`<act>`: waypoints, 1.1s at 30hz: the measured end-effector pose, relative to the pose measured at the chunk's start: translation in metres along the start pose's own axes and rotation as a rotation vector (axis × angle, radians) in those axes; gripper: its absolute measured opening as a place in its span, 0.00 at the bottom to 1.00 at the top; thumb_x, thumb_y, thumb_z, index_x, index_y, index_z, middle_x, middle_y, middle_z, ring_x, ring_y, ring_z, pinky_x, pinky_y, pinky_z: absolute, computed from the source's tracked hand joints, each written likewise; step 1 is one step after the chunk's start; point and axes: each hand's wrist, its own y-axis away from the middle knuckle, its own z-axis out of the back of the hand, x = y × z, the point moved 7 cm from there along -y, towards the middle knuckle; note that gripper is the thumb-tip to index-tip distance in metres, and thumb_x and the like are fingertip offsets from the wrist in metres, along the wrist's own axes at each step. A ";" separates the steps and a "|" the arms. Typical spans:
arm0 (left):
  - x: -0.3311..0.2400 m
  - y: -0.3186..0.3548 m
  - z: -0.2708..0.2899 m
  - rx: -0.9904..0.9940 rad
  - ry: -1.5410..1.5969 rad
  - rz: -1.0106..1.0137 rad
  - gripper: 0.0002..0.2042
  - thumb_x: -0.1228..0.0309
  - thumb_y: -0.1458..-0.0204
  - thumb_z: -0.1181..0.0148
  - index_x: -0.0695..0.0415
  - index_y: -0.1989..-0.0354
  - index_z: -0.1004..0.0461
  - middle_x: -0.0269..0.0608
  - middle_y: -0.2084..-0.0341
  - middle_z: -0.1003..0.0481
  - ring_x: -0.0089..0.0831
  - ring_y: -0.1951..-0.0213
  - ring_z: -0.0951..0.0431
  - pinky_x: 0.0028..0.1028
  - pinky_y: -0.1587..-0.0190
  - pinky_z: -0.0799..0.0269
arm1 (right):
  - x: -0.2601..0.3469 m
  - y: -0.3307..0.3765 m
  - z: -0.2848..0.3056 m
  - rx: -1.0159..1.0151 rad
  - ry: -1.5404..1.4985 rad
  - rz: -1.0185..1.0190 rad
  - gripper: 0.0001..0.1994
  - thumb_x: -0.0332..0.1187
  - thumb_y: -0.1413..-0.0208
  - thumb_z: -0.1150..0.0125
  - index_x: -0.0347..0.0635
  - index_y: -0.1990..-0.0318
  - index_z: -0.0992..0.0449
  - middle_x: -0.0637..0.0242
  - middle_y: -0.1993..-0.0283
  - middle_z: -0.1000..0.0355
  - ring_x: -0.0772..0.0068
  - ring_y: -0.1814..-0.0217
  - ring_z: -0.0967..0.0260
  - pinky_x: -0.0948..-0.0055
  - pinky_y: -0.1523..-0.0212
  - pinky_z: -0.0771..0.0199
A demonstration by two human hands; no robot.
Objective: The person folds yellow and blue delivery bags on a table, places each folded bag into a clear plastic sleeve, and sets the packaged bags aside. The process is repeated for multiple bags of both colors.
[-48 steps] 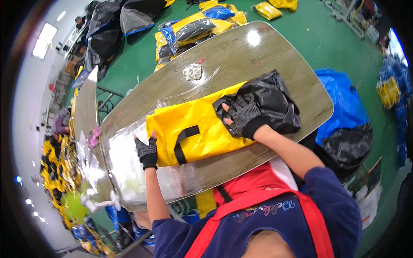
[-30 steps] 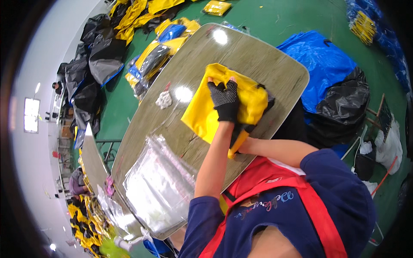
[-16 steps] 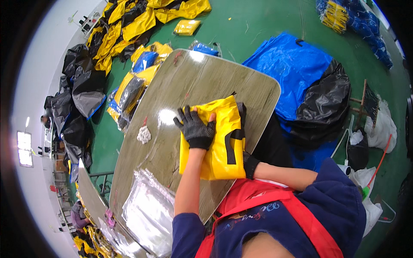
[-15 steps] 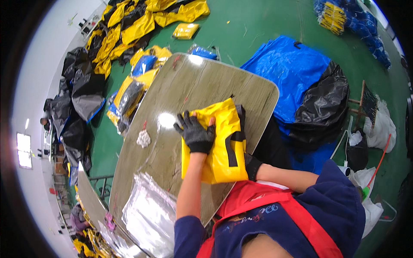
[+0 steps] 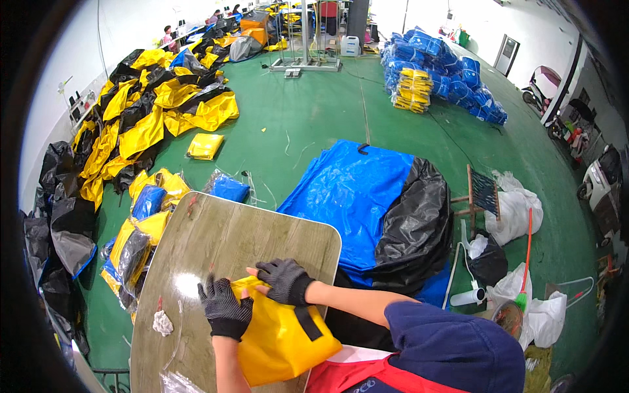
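Note:
A folded yellow plastic-coated sheet [image 5: 278,350] with a black strip [image 5: 306,323] lies on the wood-grain table [image 5: 236,226], against my body. Both hands wear dark grey knit gloves with some fingertips bare. My left hand [image 5: 226,311] rests at the sheet's left edge, fingers stretched out and thumb apart, touching the yellow material. At the far edge, my right hand [image 5: 285,281] reaches across from the right with its fingers bent on the sheet, thumb and forefinger closed at the fold. The sheet's underside is hidden.
A white crumpled scrap [image 5: 163,323] and clear plastic bags [image 5: 180,383] lie on the table. Packed yellow and blue bundles [image 5: 147,216] sit left of it. A blue-and-black sheet pile [image 5: 357,203] stands beyond its right edge. Farther off are blue bales [image 5: 426,59] and a yellow-and-black heap [image 5: 154,111].
The view has tilted up, showing more of the floor. My right hand has moved from the sheet's near right side to its far edge. The left hand has shifted to the sheet's left edge.

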 end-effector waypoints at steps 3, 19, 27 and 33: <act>0.036 0.015 -0.048 0.098 0.151 0.019 0.22 0.61 0.45 0.51 0.52 0.42 0.34 0.49 0.44 0.33 0.53 0.36 0.43 0.54 0.35 0.58 | 0.004 0.016 -0.016 -0.056 -0.051 0.083 0.27 0.42 0.43 0.52 0.50 0.35 0.40 0.58 0.42 0.33 0.54 0.46 0.32 0.56 0.46 0.35; 0.039 0.110 -0.088 0.368 2.529 0.439 0.40 0.33 0.47 0.63 0.55 0.39 0.37 0.46 0.42 0.33 0.40 0.40 0.35 0.39 0.39 0.42 | -0.034 0.044 -0.003 0.304 -0.623 0.168 0.20 0.42 0.46 0.41 0.44 0.48 0.27 0.57 0.50 0.26 0.49 0.47 0.31 0.50 0.45 0.36; 0.080 0.168 -0.081 -0.574 0.842 0.958 0.25 0.52 0.50 0.39 0.62 0.54 0.30 0.57 0.64 0.23 0.53 0.59 0.23 0.38 0.58 0.28 | -0.088 0.011 -0.124 0.242 -1.342 -0.234 0.27 0.31 0.47 0.36 0.38 0.40 0.36 0.62 0.47 0.31 0.70 0.48 0.34 0.70 0.49 0.32; 0.230 0.133 -0.003 -0.574 0.068 0.965 0.19 0.50 0.46 0.48 0.54 0.62 0.25 0.54 0.74 0.24 0.53 0.70 0.23 0.46 0.66 0.30 | -0.017 0.006 -0.058 0.377 -1.217 -0.207 0.32 0.27 0.53 0.33 0.39 0.38 0.38 0.63 0.43 0.33 0.67 0.44 0.35 0.70 0.43 0.35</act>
